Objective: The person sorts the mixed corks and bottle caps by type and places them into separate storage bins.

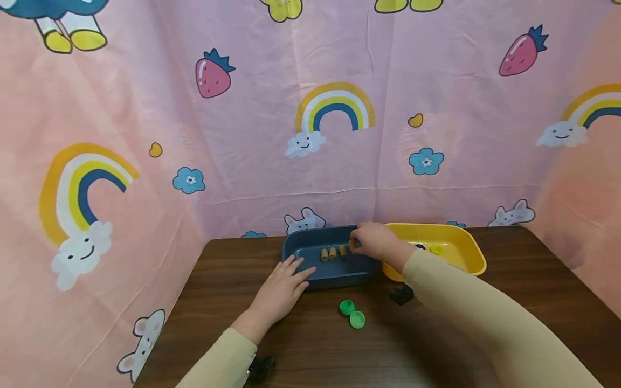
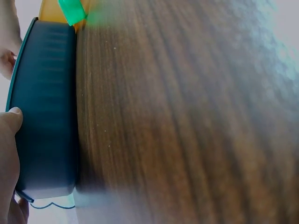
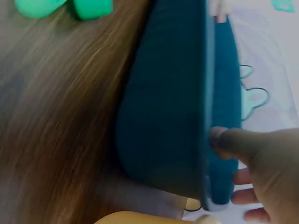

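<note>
Several short brown corks [image 1: 332, 253] stand in a row inside a dark blue tray [image 1: 335, 280]. My right hand [image 1: 375, 241] reaches over the tray's right end, its fingertips around a cork [image 1: 352, 245] at the row's right side. In the right wrist view the thumb [image 3: 229, 142] overlaps the tray's rim and the cork is hidden. My left hand [image 1: 277, 291] lies at the tray's front left corner, fingers spread over the rim. The left wrist view shows its thumb [image 2: 11, 119] against the tray's outer wall.
A yellow tray [image 1: 468, 253] stands to the right of the blue one, partly behind my right forearm, with a yellow cap [image 1: 436, 249] and a dark blue cap [image 1: 420, 246] in it. Two green caps [image 1: 357, 319] lie on the brown wooden table [image 1: 310, 350] before the blue tray.
</note>
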The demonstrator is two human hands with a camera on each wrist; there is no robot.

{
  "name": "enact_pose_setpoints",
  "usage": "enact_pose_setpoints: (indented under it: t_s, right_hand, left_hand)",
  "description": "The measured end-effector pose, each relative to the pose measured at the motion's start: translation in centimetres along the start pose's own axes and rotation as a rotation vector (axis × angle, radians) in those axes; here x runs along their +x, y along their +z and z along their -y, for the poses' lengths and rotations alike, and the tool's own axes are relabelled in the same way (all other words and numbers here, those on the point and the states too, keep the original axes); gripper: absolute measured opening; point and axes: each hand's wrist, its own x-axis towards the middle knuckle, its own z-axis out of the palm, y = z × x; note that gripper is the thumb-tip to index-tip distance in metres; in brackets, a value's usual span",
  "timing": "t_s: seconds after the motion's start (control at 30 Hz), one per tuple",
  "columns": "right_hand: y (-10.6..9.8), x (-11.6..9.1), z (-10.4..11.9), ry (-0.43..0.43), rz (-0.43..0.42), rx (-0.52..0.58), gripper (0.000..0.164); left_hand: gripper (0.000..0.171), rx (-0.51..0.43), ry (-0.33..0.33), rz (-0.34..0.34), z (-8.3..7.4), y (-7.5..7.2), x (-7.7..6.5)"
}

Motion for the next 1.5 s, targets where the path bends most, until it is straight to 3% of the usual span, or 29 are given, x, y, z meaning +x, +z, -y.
enact_pose_setpoints:
  t_s: [0.17,0.5,0.83,1.3,1.5]
  right_hand:
    - [0.9,1.1,0.1,-0.016,0.038,-0.158,0.019]
    - [0.8,2.5,0.5,-0.079,0.076,-0.183,0.008]
    - [1.6,3.3,1.2,-0.043,0.182,-0.28,0.012]
    - [2.7,3.1,1.0,-0.061,0.124,-0.259,0.013]
    - [2.1,3.1,0.7,-0.026,0.123,-0.219,0.034]
  left_hand:
    - [0.044,-0.015,0.002,0.011,-0.3,-0.2,0.2]
    - [0.044,-0.011,-0.006,0.017,-0.1,-0.4,0.2]
    - [0.044,-0.011,-0.009,0.016,-0.1,-0.4,0.4]
    - [0.045,-0.015,-0.017,0.031,-0.3,-0.3,0.1]
    - [0.045,-0.017,-0.024,0.024,-0.3,-0.4,0.2]
